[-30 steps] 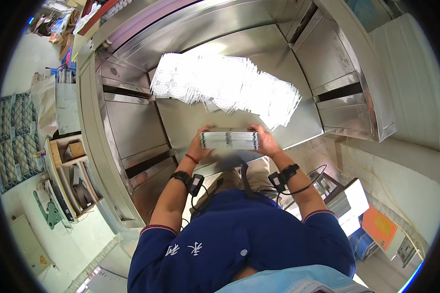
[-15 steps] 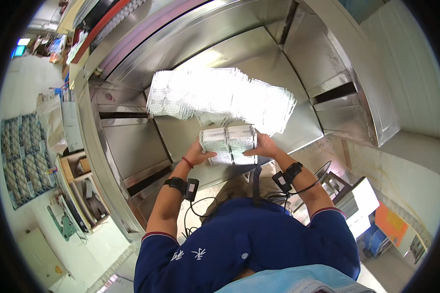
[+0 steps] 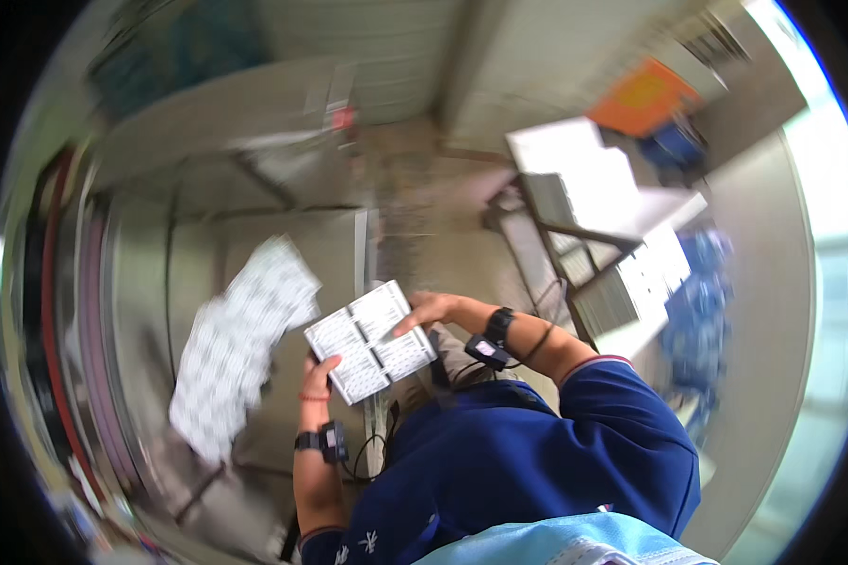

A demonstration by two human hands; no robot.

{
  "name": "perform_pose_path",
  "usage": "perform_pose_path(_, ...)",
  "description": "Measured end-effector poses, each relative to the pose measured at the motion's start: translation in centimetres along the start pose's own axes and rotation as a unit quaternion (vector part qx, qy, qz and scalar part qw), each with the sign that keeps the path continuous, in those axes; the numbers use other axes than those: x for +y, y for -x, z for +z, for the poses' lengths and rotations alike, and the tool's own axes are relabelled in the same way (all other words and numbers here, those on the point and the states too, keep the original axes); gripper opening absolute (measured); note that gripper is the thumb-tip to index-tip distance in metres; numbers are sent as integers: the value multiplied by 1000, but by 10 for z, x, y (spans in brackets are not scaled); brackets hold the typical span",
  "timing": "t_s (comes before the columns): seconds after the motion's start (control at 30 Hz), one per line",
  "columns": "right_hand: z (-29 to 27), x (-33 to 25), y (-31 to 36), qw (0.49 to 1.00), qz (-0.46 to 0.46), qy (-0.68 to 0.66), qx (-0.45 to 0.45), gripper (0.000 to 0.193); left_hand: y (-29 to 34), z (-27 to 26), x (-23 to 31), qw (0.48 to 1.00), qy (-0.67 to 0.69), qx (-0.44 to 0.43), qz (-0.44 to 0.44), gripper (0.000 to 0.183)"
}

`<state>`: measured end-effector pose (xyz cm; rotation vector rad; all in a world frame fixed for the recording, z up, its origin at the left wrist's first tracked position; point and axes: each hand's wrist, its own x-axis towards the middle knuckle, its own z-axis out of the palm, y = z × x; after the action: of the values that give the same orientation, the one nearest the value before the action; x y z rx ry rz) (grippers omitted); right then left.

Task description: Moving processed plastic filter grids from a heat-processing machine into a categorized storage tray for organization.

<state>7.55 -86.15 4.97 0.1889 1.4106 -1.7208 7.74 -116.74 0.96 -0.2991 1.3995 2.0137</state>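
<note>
In front of my body I hold a thick stack of white printed sheets point(image 3: 349, 341), tilted, with a dark line running across its middle. My left hand point(image 3: 318, 377) grips its near left edge, thumb on top. At the opposite edge my right hand point(image 3: 428, 311) is closed on it, its thumb lying over the top face. The fingers beneath the stack are hidden. A fanned-out pile of similar white sheets point(image 3: 243, 344) lies to the left on the metal surface point(image 3: 330, 250), blurred by motion.
On the right, white stacks point(image 3: 584, 169) sit on a dark-framed rack point(image 3: 589, 234). Beyond them are an orange panel point(image 3: 645, 97) and a blue container point(image 3: 674, 146). Bluish translucent items point(image 3: 702, 306) lie farther right. Cabled devices are strapped to both my forearms.
My view and body have swung to the right, so the metal surface and its pile now appear at left. The stack has come along in both hands, its printed face turned up.
</note>
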Motion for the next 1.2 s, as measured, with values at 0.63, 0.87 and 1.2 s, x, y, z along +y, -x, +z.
perform_pose_path(0.63, -179, 130, 360, 894, -133, -145, 402, 69, -94, 436, -45, 948, -150, -249, -131, 61)
perform_pose_path(0.87, -288, 103, 521, 886, -151, -116, 423, 72, -94, 631, -41, 942, -132, -281, -125, 64)
perform_pose_path(1.2, -457, 53, 647, 875, -179, -179, 413, 68, -176, 820, -58, 913, 13, -311, -265, 68)
